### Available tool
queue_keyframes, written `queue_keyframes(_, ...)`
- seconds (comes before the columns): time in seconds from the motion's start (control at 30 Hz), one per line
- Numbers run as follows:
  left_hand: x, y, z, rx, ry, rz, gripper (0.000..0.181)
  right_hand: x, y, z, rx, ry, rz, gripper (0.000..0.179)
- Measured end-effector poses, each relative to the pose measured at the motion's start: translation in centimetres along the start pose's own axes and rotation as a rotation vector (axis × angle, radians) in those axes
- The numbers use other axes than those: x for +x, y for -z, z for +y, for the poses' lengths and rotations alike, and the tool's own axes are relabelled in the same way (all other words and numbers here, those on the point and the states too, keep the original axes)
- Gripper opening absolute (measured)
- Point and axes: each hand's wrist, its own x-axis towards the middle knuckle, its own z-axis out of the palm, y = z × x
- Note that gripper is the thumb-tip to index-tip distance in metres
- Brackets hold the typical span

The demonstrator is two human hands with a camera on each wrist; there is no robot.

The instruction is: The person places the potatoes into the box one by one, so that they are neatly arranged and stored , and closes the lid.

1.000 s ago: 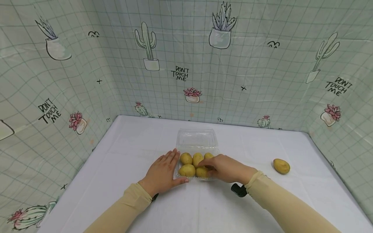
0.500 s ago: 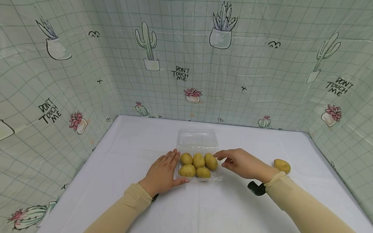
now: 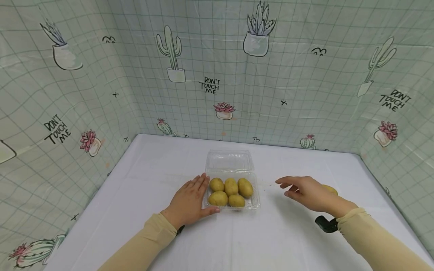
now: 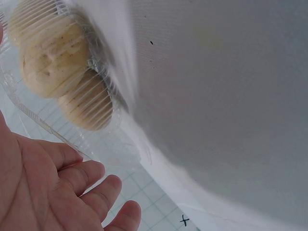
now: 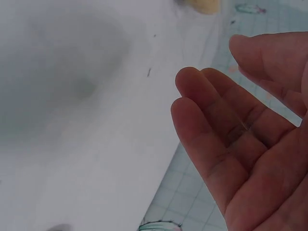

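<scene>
Several yellow potatoes (image 3: 231, 186) lie in two rows inside a clear plastic clamshell box (image 3: 252, 203), whose lid (image 3: 229, 161) is folded back away from me. My left hand (image 3: 189, 201) rests flat along the box's left side, thumb at its front edge. Through the ribbed plastic wall, the left wrist view shows potatoes (image 4: 55, 57) close to that hand. Over the table to the right of the box hangs my right hand (image 3: 313, 194), fingers loosely bent and holding nothing. Behind it a lone potato (image 3: 330, 189) is mostly hidden.
White cloth covers the table (image 3: 217, 241). A patterned grid curtain (image 3: 291, 82) with cactus drawings encloses the back and both sides. Small dark specks (image 3: 272, 184) lie on the cloth between the box and my right hand.
My right hand has let go of a potato in the box's back right spot and moved right, toward the lone potato. The left hand has stayed in place.
</scene>
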Motion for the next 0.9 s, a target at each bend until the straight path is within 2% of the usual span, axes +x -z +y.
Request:
queue_keyframes(0.13, -0.1, 0.0, 0.0, 0.0, 0.001, 0.001, 0.103, -1.1, 0.3, 1.0, -0.021, -0.048, -0.004, 0.036)
queue_keyframes(0.57, 0.1, -0.4, -0.2, 0.018, -0.01, 0.001, 0.103, -4.0, 0.5, 4.4, -0.002, -0.078, 0.028, 0.037)
queue_keyframes(0.9, 0.1, -0.3, -0.2, 0.02, -0.004, -0.008, 0.103, -5.8, 1.8, 6.5, -0.035, -0.136, 0.072, 0.036)
